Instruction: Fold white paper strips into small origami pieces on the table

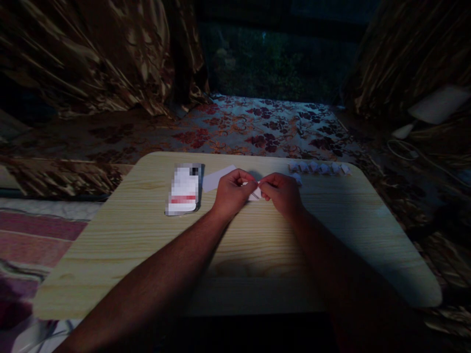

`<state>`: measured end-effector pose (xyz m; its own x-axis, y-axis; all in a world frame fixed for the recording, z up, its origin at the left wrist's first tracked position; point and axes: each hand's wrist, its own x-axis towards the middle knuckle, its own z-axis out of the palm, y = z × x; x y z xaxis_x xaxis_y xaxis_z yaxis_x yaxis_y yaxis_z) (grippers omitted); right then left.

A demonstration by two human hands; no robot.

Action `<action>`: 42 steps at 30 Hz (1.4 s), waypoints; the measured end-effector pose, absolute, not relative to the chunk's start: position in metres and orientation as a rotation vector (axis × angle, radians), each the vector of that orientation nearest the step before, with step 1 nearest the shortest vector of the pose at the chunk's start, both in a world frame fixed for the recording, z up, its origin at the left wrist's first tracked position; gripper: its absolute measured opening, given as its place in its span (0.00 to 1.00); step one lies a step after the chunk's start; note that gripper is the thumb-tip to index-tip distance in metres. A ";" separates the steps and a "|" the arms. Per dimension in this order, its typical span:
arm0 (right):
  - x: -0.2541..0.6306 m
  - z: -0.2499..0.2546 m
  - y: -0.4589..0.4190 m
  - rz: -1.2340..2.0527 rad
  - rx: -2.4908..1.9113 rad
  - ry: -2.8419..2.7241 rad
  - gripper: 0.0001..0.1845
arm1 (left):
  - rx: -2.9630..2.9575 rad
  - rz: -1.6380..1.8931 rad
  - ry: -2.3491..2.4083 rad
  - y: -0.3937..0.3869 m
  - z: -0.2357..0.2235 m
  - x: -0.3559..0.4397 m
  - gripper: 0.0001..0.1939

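Note:
Between my two hands is a small piece of white paper (253,195) with a dark line across it, held just over the wooden table (257,245). The thumb and fingers of my left hand (233,190) pinch its left part. My right hand (282,192) pinches the right part, its fingertips close to the left ones. The paper's upper part is hidden by the fingers. Behind my left hand lies a flat pale paper strip (219,178). Several small folded paper pieces (324,168) sit in a row beyond my right hand, with one more folded piece (296,179) nearer to it.
A phone (184,190), its surface blurred out, lies on the table's left half. Behind the table is a ledge with flowered cloth (265,127), flanked by shiny curtains (121,54). A white lamp (437,105) and its cable stand at the right.

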<state>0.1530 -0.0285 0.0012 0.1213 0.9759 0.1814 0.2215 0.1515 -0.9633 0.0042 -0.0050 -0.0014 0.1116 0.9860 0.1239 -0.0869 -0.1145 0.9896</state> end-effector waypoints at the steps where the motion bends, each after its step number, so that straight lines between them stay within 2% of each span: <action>1: 0.153 0.001 -0.028 0.874 -1.291 -1.328 0.06 | 1.286 1.251 1.005 -0.005 -0.001 0.005 0.07; 13: 0.155 0.000 -0.027 0.805 -1.302 -1.353 0.06 | 1.402 1.266 0.978 -0.010 0.009 0.005 0.06; 19: 0.157 -0.003 -0.026 0.635 -1.294 -1.399 0.06 | 1.312 1.205 0.914 -0.008 0.006 0.006 0.15; 24: 0.157 -0.003 -0.028 0.563 -1.270 -1.432 0.07 | 1.284 1.106 0.945 -0.007 0.004 0.005 0.11; 42: 0.151 -0.003 -0.030 0.606 -1.174 -1.409 0.07 | 1.029 1.270 0.862 -0.014 -0.005 0.013 0.13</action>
